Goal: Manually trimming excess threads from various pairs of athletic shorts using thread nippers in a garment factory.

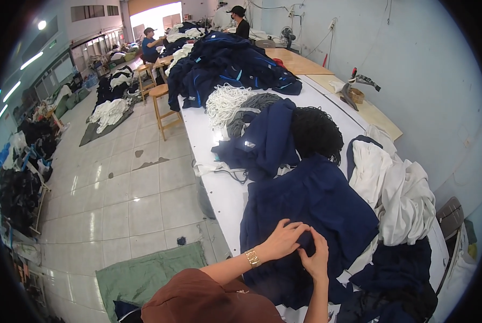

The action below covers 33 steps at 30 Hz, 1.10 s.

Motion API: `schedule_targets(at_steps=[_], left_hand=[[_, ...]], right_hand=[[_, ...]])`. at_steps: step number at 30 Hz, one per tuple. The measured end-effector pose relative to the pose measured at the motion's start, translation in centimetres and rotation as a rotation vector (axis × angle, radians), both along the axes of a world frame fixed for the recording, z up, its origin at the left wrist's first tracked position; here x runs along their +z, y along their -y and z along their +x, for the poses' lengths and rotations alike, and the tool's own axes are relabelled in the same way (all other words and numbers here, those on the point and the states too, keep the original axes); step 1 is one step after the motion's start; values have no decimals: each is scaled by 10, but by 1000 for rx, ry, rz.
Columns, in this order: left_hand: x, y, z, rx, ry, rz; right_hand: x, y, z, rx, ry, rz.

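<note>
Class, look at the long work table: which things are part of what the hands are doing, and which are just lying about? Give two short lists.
In hand:
left hand and right hand, both pinching a fold of cloth
navy garment under them

Lying about:
white clothes to the right
black cord bundle
white cord bundle
grey cord bundle
iron
wooden stool

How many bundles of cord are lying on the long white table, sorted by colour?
White cord bundle: 1
Grey cord bundle: 1
Black cord bundle: 1
Total: 3

All three lie on the long white table, beyond the navy blue garment that the left hand and right hand pinch.
</note>
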State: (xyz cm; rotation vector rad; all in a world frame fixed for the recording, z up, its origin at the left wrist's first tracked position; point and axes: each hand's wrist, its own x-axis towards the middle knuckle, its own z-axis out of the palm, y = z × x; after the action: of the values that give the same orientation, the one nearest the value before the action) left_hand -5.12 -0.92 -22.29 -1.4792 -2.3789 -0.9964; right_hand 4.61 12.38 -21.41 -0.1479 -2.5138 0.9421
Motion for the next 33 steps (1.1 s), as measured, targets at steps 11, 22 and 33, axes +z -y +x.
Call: schedule_targets(at_steps=[11,22,33], left_hand=[[29,-13,25,-228,20,32],[36,-16,25,-586,621,-87],[34,-20,5,-757,916,-75]], right_hand=[[61,-20,50,-168,-3,1],[71,-40,87,-181,76,-446],[51,-51,96,-239,86,-349]])
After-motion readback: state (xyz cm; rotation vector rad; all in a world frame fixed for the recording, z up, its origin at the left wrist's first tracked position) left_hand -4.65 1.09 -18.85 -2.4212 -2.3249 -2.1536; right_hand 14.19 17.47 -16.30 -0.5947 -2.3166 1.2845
